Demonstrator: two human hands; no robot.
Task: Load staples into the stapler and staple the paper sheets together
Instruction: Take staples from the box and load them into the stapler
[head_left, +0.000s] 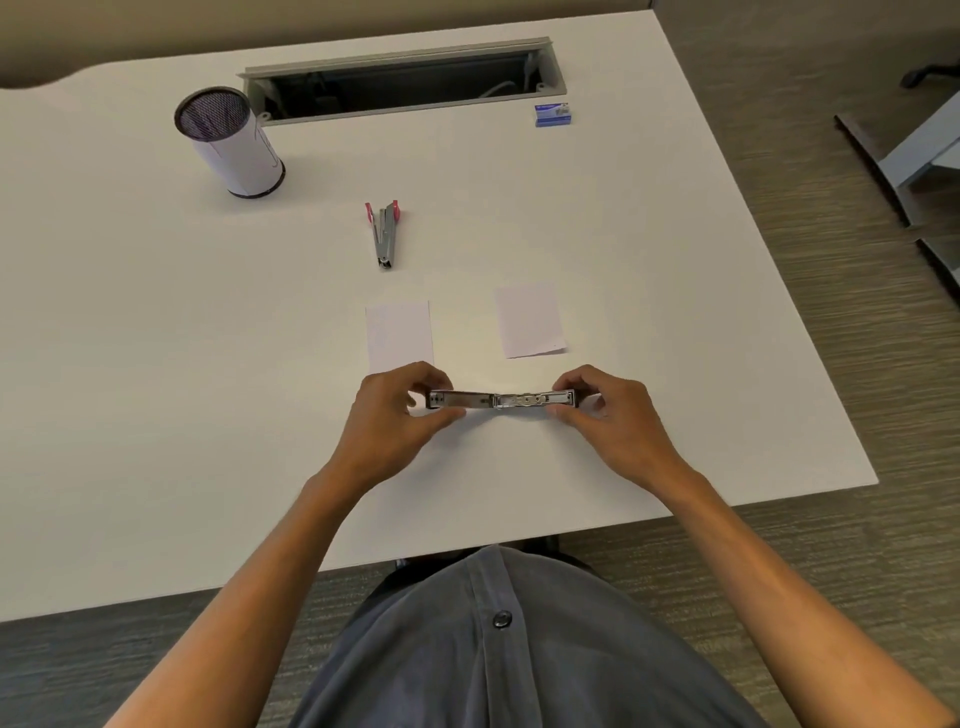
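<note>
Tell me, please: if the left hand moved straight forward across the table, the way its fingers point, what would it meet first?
Probably the left paper sheet, lying just beyond the left hand, which holds one end of the opened stapler. Further along lies the pink-handled staple remover. Depth is uncertain from one view.

Soft even light, wide-angle edge distortion

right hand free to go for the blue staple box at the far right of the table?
Probably not yet. The right hand and left hand each grip an end of the opened silver stapler. The bare white table toward the small blue staple box is unobstructed, but far.
</note>
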